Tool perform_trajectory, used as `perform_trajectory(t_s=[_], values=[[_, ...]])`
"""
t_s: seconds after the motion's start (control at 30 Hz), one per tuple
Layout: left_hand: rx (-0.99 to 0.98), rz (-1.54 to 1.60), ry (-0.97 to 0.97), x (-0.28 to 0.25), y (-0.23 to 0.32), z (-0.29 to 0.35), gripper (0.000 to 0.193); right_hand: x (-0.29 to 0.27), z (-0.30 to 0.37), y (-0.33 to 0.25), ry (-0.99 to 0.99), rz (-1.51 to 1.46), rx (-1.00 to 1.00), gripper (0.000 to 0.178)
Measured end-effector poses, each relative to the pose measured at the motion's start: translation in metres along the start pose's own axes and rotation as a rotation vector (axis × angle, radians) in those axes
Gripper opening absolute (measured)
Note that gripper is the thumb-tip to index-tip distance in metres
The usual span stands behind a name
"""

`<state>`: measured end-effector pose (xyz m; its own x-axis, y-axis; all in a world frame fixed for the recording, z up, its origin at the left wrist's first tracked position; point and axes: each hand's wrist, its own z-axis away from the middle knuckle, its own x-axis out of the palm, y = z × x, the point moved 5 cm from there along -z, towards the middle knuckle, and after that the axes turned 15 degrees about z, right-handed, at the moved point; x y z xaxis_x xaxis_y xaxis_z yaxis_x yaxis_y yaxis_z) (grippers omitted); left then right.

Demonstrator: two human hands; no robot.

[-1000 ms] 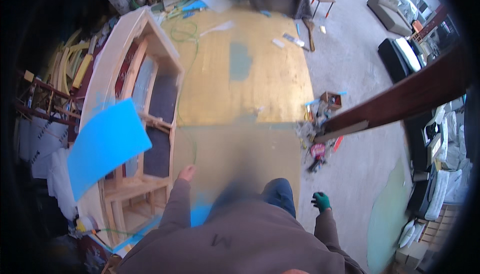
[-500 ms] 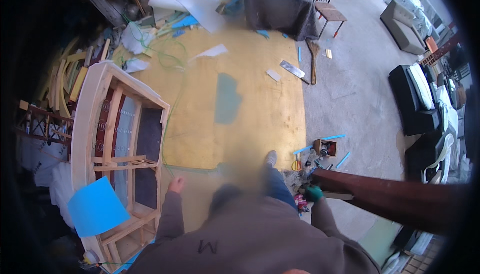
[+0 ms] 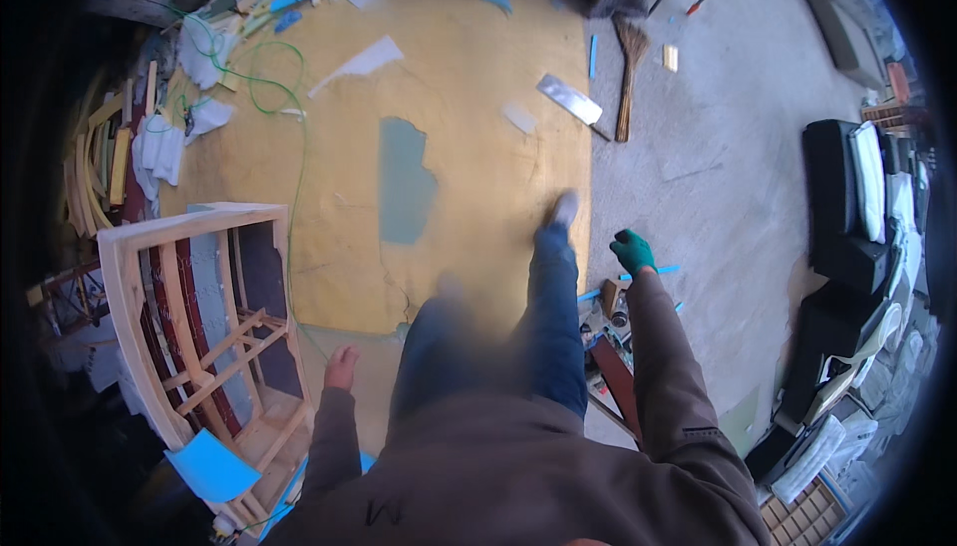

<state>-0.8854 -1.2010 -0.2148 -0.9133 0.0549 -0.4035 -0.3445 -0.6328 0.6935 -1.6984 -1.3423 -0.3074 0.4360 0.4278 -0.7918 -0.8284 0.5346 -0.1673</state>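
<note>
My left hand [image 3: 342, 366] is bare and hangs beside an open-sided wooden furniture frame [image 3: 189, 217]; its fingers are loosely bent, holding nothing that I can see. A bent blue sheet [image 3: 213, 468] lies over the lower part of this frame. My right hand [image 3: 634, 251], in a green glove with dark fingertips, reaches forward over the grey floor. Its fingers look parted and nothing shows in them. Under my right forearm is a dark red board [image 3: 616, 381], partly hidden by the sleeve. Close to it sits a small wooden box [image 3: 616, 297].
Ahead lies a yellowish floor sheet [image 3: 339, 167] with a grey-green patch. A broom [image 3: 627, 77] and a flat metal blade [image 3: 569, 99] are at its right edge. A green cord [image 3: 296, 197] runs beside the frame. Dark upholstered seats [image 3: 837, 187] line the right side; scraps heap at left.
My right hand has left the dark red board and swung forward and up, past the small box. The board no longer extends out to the right. My view has shifted; my left hand stays by the frame.
</note>
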Motion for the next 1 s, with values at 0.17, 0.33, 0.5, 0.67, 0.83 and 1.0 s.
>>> perform_trajectory(t_s=[0.17, 0.33, 0.5, 0.67, 0.83, 1.0], values=[[-0.171, -1.040, -0.528, 0.051, 0.034, 0.118, 0.023, 0.061, -0.202, 0.026, -0.160, 0.180, -0.008, 0.049], [-1.099, -0.334, -0.057, 0.180, 0.099, 0.255, 0.025, 0.156, -0.430, 0.061, -0.145, 0.369, -0.135, 0.054], [-1.306, -0.314, 0.022, 0.284, 0.208, 0.231, 0.023, 0.220, -0.633, 0.091, 0.370, 0.355, -0.280, 0.021], [-1.412, -0.273, 0.101, 0.315, 0.306, 0.249, 0.022, 0.247, -0.676, 0.114, 0.325, 0.336, -0.551, 0.037], [-1.410, -0.120, 0.191, 0.339, 0.346, 0.305, 0.021, 0.200, -0.646, 0.138, -0.158, 0.401, -0.586, 0.053], [-1.330, 0.088, 0.255, 0.382, 0.321, 0.392, 0.020, 0.070, -0.593, 0.083, -0.233, 0.612, -0.498, 0.050]])
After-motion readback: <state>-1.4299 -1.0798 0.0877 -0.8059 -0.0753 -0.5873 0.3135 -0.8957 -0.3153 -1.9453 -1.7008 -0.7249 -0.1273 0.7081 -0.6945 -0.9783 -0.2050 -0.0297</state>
